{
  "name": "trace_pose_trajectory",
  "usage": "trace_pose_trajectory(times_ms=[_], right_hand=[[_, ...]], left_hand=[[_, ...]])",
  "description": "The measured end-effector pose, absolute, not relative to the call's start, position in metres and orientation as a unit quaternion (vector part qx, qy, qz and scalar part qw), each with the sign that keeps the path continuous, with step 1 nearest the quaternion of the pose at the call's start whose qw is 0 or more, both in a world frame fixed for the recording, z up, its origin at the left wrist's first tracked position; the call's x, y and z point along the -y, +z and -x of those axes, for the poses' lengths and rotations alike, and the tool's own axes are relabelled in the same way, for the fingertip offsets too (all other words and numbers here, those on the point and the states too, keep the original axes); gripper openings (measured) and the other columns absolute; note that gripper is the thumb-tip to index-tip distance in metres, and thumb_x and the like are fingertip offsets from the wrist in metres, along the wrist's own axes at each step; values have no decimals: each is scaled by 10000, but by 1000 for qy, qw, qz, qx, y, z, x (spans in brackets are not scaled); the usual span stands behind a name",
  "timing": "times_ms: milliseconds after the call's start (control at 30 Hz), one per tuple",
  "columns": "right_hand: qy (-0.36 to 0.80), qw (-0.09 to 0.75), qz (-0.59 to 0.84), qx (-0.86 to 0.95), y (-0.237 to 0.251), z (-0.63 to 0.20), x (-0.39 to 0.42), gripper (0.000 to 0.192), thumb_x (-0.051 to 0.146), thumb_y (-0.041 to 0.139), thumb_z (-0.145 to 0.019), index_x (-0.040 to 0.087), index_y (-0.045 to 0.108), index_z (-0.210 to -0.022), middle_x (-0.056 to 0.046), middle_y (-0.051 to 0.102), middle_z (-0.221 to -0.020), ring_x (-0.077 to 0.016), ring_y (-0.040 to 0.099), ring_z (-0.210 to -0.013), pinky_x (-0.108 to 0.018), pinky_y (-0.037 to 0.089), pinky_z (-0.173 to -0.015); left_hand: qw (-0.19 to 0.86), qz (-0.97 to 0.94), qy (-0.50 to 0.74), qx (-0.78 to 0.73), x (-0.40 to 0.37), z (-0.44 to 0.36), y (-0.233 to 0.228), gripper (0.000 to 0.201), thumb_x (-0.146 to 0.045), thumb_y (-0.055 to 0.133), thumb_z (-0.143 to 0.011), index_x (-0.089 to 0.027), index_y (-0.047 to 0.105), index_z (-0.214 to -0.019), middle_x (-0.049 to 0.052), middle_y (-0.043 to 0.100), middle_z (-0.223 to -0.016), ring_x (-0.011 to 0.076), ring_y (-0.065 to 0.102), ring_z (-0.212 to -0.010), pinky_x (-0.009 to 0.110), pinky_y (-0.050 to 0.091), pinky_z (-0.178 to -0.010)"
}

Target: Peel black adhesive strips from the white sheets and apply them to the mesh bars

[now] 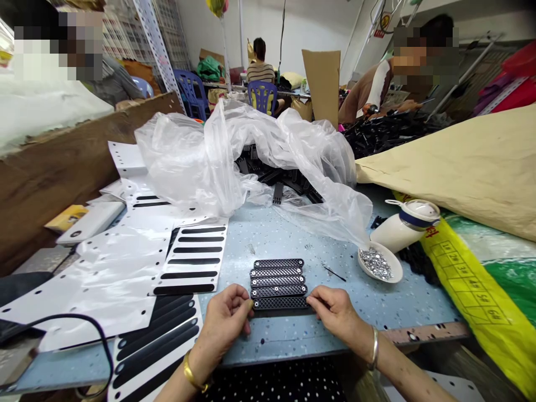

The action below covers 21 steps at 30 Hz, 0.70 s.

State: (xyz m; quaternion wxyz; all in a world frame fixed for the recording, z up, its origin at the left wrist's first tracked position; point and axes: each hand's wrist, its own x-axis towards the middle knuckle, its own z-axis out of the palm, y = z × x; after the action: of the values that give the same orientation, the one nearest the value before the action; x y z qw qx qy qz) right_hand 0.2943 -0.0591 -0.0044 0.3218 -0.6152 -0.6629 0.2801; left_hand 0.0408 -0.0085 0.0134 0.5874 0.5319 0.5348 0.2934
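A row of five black strips is laid side by side on the blue table, and everything else can be placed from it. The nearest strip is gripped at its two ends: its left end is pinched between thumb and fingers of the left hand, and its right end is pinched by the fingertips of the right hand. Both hands are curled nearly closed around those ends, and the strip is kept flat on the table, touching the next strip in the row. A gold bangle is worn on the left wrist and a silver one on the right.

To the right of the row, a small white dish filled with shiny silver bits is seen, with a white jar lying just behind it. To the left of the row, white sheets with black slots are spread out. Behind the row, a crumpled clear plastic bag is heaped over more black parts.
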Motion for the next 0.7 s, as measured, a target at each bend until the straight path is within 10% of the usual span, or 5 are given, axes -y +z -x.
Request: trace_pose_trajectory(times_ms=[533,700], right_hand=[[51,194,522,829,25,-235,23,199,108,518,-876,166,607,-707,-39,626,-669,-159,552,-587,-276,342,-540],[13,195,544,816,34,-250,18,220,88,481,-863,166,587,-686,-35,622,-661,-147,562,-588,-257,386,-552]], left_hand=[[452,-646,299,-538,17,-45,11,195,-350,534,-790,-222,497,-649,-61,484,-423,134,512,-355,222,376,-389],[322,-719,343,-512,31,-20,6,182,-388,608,-778,-227,644,-854,-26,640,-543,158,598,-455,219,465,-476]])
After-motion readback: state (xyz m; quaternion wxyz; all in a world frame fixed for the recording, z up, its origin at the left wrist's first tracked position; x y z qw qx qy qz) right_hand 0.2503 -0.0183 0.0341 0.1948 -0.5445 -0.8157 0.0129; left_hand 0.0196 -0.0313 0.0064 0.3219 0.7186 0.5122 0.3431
